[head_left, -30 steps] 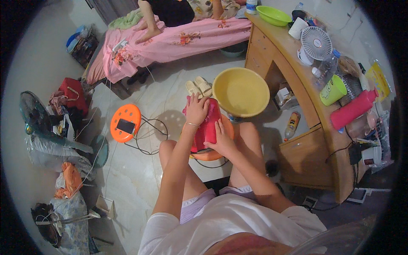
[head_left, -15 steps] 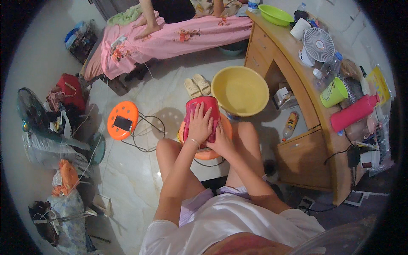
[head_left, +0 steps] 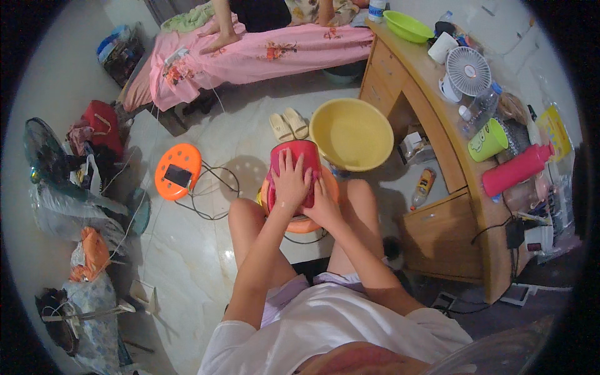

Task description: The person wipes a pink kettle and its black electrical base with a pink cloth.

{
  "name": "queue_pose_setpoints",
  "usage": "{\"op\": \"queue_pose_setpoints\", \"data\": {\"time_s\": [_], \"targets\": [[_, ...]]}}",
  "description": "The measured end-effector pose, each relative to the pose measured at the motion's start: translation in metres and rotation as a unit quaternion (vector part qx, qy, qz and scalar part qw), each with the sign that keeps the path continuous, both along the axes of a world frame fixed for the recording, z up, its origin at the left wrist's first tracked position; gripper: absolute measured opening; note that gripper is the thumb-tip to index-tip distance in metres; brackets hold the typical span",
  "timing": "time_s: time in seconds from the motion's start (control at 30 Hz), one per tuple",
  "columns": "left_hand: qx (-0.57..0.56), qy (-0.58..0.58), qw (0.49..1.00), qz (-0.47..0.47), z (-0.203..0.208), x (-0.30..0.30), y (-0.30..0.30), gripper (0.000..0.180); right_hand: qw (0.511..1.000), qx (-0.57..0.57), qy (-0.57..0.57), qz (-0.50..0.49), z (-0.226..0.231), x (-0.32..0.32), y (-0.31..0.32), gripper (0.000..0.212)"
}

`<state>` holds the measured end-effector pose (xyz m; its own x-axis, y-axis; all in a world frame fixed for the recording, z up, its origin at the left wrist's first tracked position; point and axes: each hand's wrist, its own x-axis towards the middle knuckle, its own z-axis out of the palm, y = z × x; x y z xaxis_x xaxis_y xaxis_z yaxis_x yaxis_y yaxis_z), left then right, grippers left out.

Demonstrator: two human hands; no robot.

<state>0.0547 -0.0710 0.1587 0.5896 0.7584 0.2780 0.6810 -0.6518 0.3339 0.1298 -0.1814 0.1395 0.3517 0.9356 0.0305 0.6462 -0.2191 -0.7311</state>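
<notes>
A glossy red, rounded bag-like thing rests on an orange stool between my knees; its exact kind I cannot make out. Across its top lies my left hand, palm down, fingers stretched and slightly spread. Against its right, nearer side sits my right hand, with fingers extended along the edge and the thumb toward the middle. Both hands touch the red surface and cover much of it. Part of the stool is hidden beneath it.
Just beyond stands a yellow basin, with cream slippers beside it. To the left is another orange stool carrying a phone, near a looped dark cable. A wooden desk curves along the right. Another person's foot rests on the pink-covered bed.
The whole picture has shifted slightly. Both hands stay on the red thing, with only a very small movement of the left wrist and fingers.
</notes>
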Motion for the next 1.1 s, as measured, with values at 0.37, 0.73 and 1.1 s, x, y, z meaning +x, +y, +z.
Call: {"op": "queue_pose_setpoints", "data": {"time_s": [0.37, 0.73, 1.1], "targets": [[0.016, -0.071, 0.997, 0.014, -0.008, 0.009, 0.043, 0.052, 0.998, -0.047, -0.022, 0.018, 0.01, -0.004, 0.002, 0.115], [-0.042, -0.011, 0.999, 0.032, 0.004, -0.013, -0.005, 0.055, 0.994, -0.053, -0.046, 0.079, -0.002, 0.015, 0.006, 0.119], [-0.041, 0.007, 0.998, 0.044, 0.005, 0.013, 0.035, 0.053, 0.994, -0.056, -0.013, 0.088, 0.004, 0.011, 0.005, 0.126]]}}
